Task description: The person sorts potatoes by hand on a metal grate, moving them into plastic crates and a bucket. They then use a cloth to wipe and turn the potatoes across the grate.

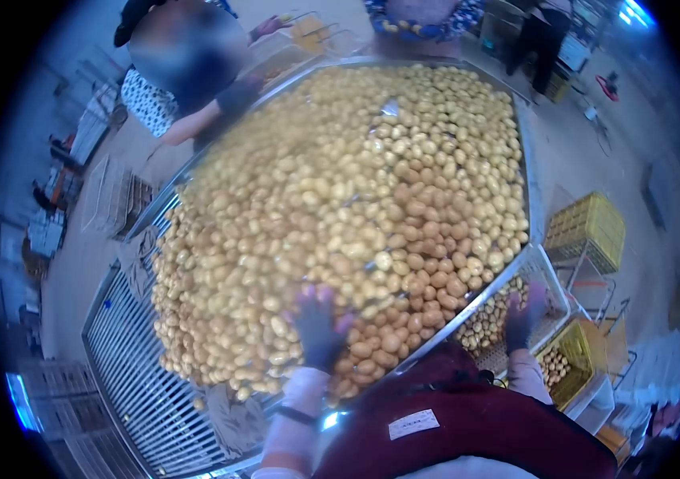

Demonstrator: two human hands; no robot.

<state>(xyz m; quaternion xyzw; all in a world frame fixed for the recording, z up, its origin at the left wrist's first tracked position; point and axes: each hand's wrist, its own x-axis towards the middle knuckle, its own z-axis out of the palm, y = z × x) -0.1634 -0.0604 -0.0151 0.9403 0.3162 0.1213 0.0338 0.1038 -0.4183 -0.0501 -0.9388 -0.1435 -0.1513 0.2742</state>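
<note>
A big heap of small, smooth, round-to-oval yellow-tan produce (436, 211), perhaps fruit or small potatoes, fills a metal-rimmed sorting table (533, 188). My left hand (320, 331), in a dark glove with bare fingertips, rests at the near side of the heap with its fingers spread. Browner pieces lie just right of it. My right hand (522, 321), gloved the same way, is over the right side of a white crate (555, 275) at the table's edge. Its fingers look stretched out, and I see nothing in them. More of the produce lies inside this crate.
A slatted metal rack (144, 383) adjoins the table on the left. Yellow crates (587, 231) stand at the right. A person (188, 80) leans over the far left edge, and another (424, 16) is at the far side. A third person (543, 40) stands behind.
</note>
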